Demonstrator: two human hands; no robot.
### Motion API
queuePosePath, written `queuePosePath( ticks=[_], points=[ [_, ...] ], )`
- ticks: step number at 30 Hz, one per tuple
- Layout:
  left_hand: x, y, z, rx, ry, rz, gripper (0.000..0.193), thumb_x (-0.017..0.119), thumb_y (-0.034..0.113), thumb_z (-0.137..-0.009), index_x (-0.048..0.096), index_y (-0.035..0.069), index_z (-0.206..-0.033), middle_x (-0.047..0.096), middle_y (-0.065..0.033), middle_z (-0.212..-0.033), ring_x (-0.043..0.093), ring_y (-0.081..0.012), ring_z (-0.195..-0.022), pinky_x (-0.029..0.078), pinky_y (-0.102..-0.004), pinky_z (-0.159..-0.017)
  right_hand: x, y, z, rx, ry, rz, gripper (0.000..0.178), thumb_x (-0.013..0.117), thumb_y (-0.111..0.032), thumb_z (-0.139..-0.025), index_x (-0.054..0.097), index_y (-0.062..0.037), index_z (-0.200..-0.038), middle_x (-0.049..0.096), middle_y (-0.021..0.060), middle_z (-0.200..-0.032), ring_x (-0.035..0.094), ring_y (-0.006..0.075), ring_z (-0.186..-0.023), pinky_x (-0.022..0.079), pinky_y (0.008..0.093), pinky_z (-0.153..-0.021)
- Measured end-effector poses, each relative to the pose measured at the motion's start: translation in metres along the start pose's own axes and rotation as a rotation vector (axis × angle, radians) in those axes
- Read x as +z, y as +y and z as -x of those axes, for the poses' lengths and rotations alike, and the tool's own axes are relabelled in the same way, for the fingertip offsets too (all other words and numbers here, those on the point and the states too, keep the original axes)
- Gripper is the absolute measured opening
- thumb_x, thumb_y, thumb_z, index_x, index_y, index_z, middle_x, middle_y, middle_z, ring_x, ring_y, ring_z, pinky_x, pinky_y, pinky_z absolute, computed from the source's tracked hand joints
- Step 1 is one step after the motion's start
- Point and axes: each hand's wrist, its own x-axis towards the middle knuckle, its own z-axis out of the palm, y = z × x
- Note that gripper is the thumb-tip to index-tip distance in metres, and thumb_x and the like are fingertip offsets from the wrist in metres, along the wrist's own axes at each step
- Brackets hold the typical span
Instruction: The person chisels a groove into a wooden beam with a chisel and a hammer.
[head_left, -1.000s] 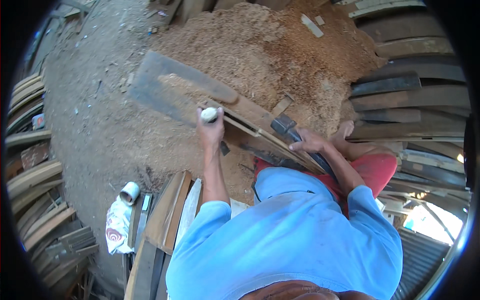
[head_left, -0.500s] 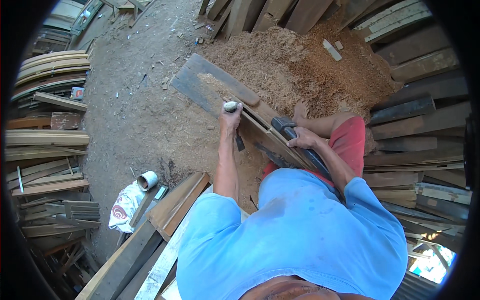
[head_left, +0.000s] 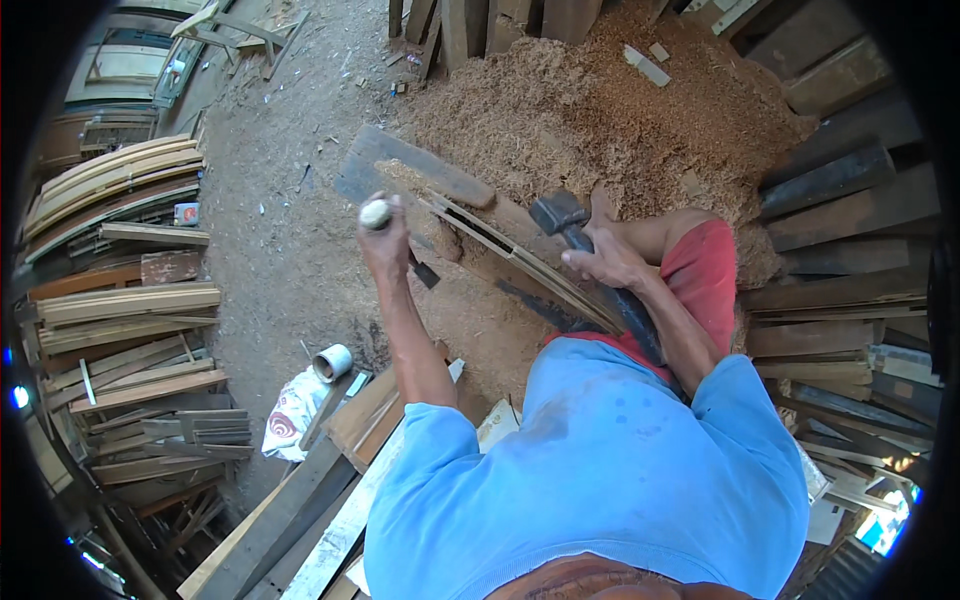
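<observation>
My left hand is closed around a chisel; its pale rounded butt faces up and its dark blade tip sticks out below. The chisel is held to the left of a narrow wooden piece with a long groove, apart from it. That piece lies along a wide, worn plank which slants from far left toward my lap. My right hand grips a mallet with a dark blocky head and a thick black handle. The mallet head is just right of the grooved piece, over the plank.
A big heap of wood shavings spreads beyond the plank. Stacked boards line the left and the right. Near my left elbow are a white cup, a white plastic bag and leaning timbers.
My left hand has lifted the chisel away from the grooved piece and moved left. My right hand and the mallet have shifted slightly up and away, and the view has shifted a little.
</observation>
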Motion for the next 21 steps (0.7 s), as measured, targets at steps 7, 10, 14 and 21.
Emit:
queuePosePath(
  ticks=[7, 10, 14, 21],
  points=[
    [0.021, 0.089, -0.010, 0.066, -0.139, 0.369, 0.022, 0.068, 0.013, -0.096, 0.063, 0.001, -0.114, 0.064, -0.0025, -0.085, 0.065, -0.0158, -0.075, 0.056, -0.0300, -0.070, -0.052, -0.101, 0.030, -0.450, 0.326, -0.095, 0.034, 0.066, -0.024, -0.093, 0.055, 0.0012, -0.114, 0.064, 0.0039, -0.083, 0.058, 0.0105, -0.067, 0.049, 0.0276, -0.060],
    [0.044, 0.116, -0.003, 0.181, -0.184, 0.105, 0.028, 0.071, 0.012, -0.094, 0.063, 0.000, -0.119, 0.066, -0.0037, -0.095, 0.068, -0.0164, -0.087, 0.056, -0.0305, -0.082, -0.047, -0.137, 0.038, -0.658, 0.595, -0.381, 0.030, 0.067, -0.025, -0.094, 0.060, 0.0003, -0.108, 0.061, 0.0035, -0.076, 0.057, 0.0115, -0.067, 0.049, 0.0298, -0.061],
    [0.059, 0.123, -0.002, 0.254, -0.207, 0.019, 0.024, 0.075, 0.011, -0.092, 0.065, 0.002, -0.111, 0.070, -0.0060, -0.095, 0.070, -0.0151, -0.086, 0.058, -0.0305, -0.076, -0.072, -0.150, 0.063, -0.669, 0.406, -0.408, 0.020, 0.070, -0.020, -0.095, 0.064, -0.0009, -0.098, 0.061, 0.0018, -0.070, 0.059, 0.0106, -0.064, 0.050, 0.0286, -0.060],
    [0.089, 0.091, -0.006, 0.142, -0.237, 0.184, 0.015, 0.071, 0.011, -0.095, 0.060, 0.003, -0.090, 0.062, -0.0001, -0.072, 0.062, -0.0094, -0.057, 0.053, -0.0260, -0.052, -0.069, -0.147, 0.065, -0.653, 0.439, -0.586, 0.030, 0.069, -0.017, -0.097, 0.057, 0.0056, -0.113, 0.060, 0.0073, -0.080, 0.057, 0.0127, -0.066, 0.048, 0.0284, -0.060]
  ],
)
